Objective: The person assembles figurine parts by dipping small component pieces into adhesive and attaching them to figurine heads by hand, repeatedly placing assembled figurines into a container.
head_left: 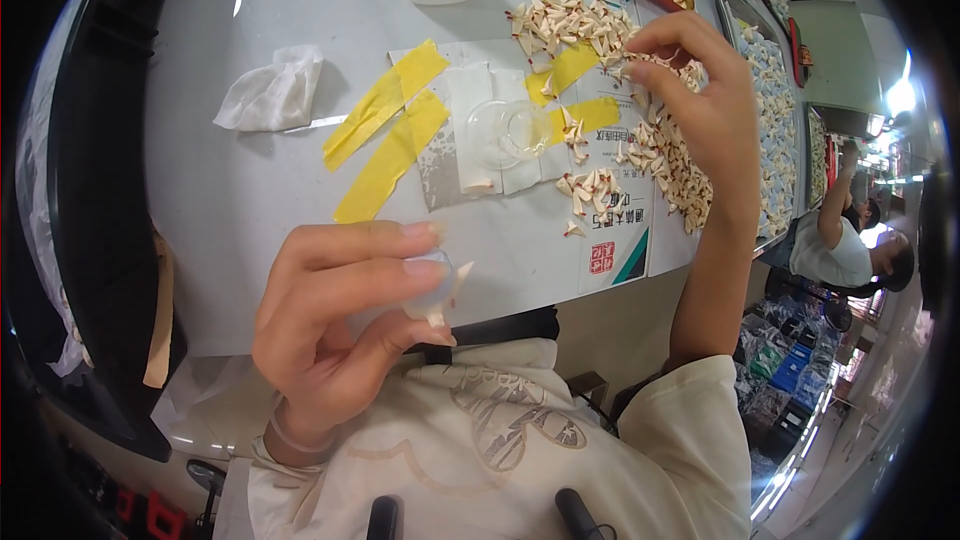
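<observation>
Head view shows a small clear piece (pixel 437 285) with a cream tip, pinched between thumb and fingers of the left hand (pixel 335 325), raised near the chest. The right hand (pixel 700 105) reaches forward with bent wrist, its fingertips closing on the pile of cream pieces (pixel 660 155) on the white table (pixel 240 190).

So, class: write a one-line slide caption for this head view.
Left hand pinches a small clear piece while right hand picks from folded paper bits on the white table.
</observation>
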`<control>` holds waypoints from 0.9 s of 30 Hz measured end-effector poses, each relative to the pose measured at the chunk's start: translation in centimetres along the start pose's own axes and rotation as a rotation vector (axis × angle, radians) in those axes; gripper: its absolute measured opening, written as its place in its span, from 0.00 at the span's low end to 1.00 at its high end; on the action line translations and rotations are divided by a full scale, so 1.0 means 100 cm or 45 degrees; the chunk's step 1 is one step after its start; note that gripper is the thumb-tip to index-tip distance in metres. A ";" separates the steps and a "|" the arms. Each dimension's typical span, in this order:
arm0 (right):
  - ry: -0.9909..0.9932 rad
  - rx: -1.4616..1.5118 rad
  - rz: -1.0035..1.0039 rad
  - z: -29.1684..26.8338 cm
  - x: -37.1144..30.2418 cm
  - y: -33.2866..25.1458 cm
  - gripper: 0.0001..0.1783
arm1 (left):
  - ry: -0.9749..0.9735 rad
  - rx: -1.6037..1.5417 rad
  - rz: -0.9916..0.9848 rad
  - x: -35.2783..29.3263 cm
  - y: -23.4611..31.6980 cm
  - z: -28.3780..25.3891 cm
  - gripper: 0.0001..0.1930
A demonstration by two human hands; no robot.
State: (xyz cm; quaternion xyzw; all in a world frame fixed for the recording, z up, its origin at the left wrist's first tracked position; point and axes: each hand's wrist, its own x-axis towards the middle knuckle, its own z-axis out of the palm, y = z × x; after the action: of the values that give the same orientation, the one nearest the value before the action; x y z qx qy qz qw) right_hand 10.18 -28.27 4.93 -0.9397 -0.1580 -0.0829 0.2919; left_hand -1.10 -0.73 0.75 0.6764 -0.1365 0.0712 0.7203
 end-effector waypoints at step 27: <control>0.092 0.878 0.101 0.006 -0.027 -0.047 0.09 | -0.165 -0.293 -0.029 0.008 -0.013 -0.009 0.18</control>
State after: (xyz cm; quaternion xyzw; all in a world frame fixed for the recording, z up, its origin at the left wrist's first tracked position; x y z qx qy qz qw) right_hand 6.11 -24.95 6.20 -0.7877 -0.1296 -0.0464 0.6005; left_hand 0.17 0.04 -0.34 0.5939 -0.1823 0.0032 0.7836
